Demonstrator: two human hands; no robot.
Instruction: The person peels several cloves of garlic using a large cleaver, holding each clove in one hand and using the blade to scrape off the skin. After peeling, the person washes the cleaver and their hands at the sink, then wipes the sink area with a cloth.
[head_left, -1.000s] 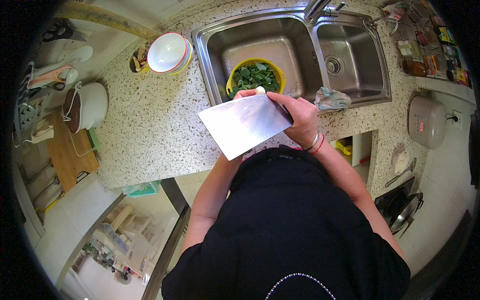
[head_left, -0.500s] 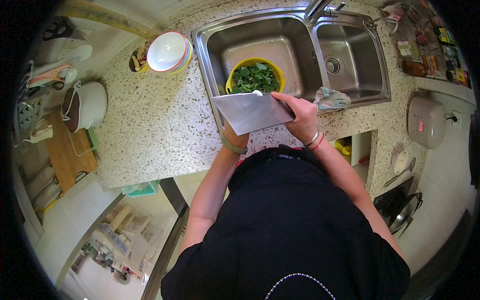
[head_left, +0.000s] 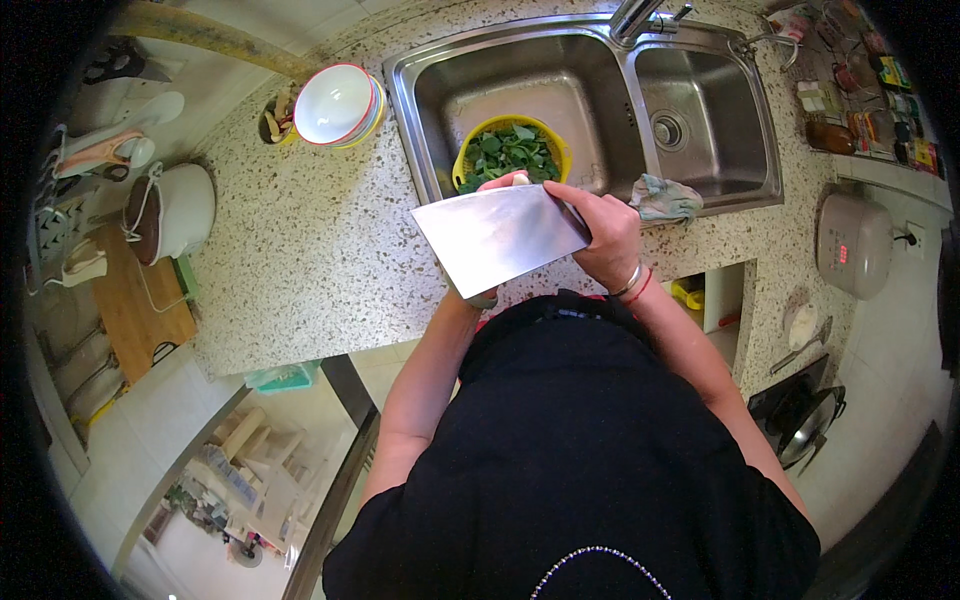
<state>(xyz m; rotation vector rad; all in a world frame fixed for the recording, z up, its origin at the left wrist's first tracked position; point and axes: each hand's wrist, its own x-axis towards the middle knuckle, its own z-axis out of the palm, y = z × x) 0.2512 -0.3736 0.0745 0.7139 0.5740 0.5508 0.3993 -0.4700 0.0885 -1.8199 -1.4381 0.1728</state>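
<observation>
My right hand [head_left: 606,236] is closed round the handle end of a cleaver [head_left: 500,238], its thumb lying along the top of the broad steel blade. That blade covers most of my left hand [head_left: 502,181]; only some fingertips show above its upper edge, along with the wrist below. At those fingertips sits a small white piece [head_left: 521,179], like a peeled garlic clove, right by the blade's edge. Just beyond, in the sink's large basin, a yellow colander [head_left: 565,160] holds green leaves [head_left: 512,150].
The steel double sink [head_left: 590,200] has its tap [head_left: 632,22] at the back. A folded cloth [head_left: 664,198] lies on its front rim. Stacked bowls [head_left: 336,105] stand left of it, beside a small container of scraps [head_left: 277,118]. A rice cooker [head_left: 853,246] is at the right.
The cleaver's blade has tilted, showing more of its flat face, and its lower corner has come nearer my body. Fingertips of my left hand now show above the blade beside the white piece.
</observation>
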